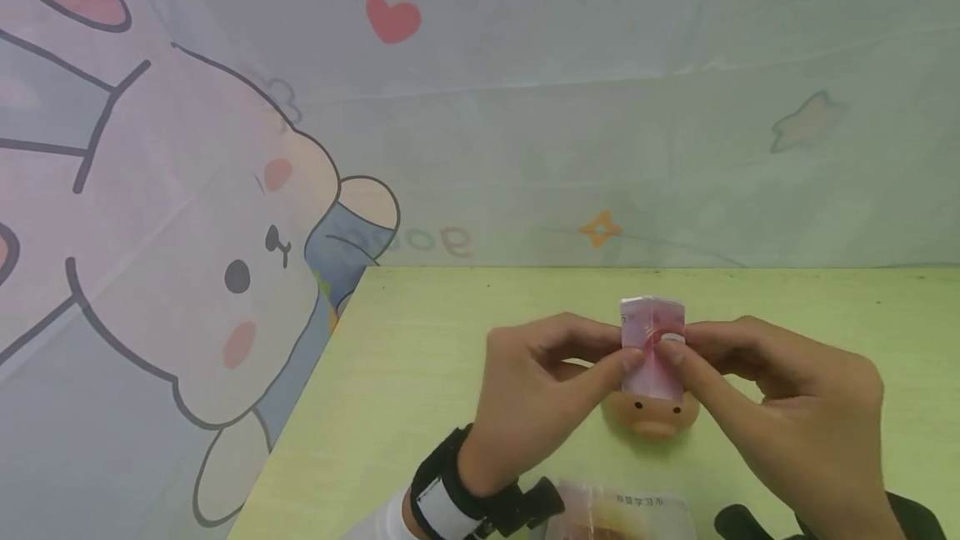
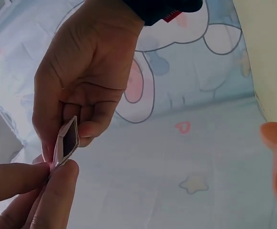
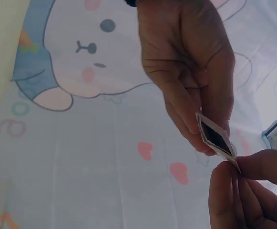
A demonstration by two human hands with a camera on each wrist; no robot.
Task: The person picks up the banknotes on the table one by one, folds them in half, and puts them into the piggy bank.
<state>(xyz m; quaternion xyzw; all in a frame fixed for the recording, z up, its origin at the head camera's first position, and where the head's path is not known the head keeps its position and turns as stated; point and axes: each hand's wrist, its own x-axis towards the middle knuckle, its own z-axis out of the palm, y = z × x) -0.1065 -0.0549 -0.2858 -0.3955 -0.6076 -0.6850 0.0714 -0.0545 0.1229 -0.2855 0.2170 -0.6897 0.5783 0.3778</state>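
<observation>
A small pink cardboard box (image 1: 654,375), creased down its middle, is held upright between both hands in the head view. My left hand (image 1: 551,394) pinches its left edge between thumb and fingers. On the opposite edge, the thumb and fingers of my right hand (image 1: 806,407) pinch it too. Seen from the left wrist, the box (image 2: 67,140) has an open, dark end squeezed to a slanted diamond. The right wrist view shows the same hollow in the box (image 3: 217,138). Just behind and below it is a peach-coloured pig figure (image 1: 651,417), partly hidden by the box.
A clear plastic packet (image 1: 618,515) with printed characters lies at the table's near edge, cut off by the frame. The yellow-green table (image 1: 420,357) ends at the left against a cartoon cloth (image 1: 525,132), which also hangs behind it.
</observation>
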